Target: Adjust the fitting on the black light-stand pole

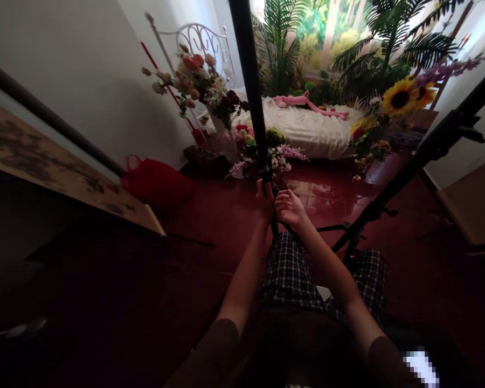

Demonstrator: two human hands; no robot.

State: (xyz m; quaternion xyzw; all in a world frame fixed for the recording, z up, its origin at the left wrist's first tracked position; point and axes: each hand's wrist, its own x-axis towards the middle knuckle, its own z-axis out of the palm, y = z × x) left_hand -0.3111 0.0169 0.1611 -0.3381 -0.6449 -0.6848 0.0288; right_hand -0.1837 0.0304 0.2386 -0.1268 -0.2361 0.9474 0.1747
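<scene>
A tall black pole (253,81) rises just in front of my knees and runs up past the top of the view. My left hand (265,198) is wrapped round its lower part, near a dark joint. Close beside it on the right, my right hand (290,208) has its fingers curled in against the pole; whatever lies inside them is hidden. To the right leans a second black stand (412,164) with clamp knobs and spread legs, which neither hand touches.
Vases of flowers (210,89) and sunflowers (400,99) flank a white-covered bed (307,129) bearing a pink toy. A red bag (157,180) sits on the dark red floor (222,215) at left, beside a framed hanging picture (64,167). Palm leaves stand behind.
</scene>
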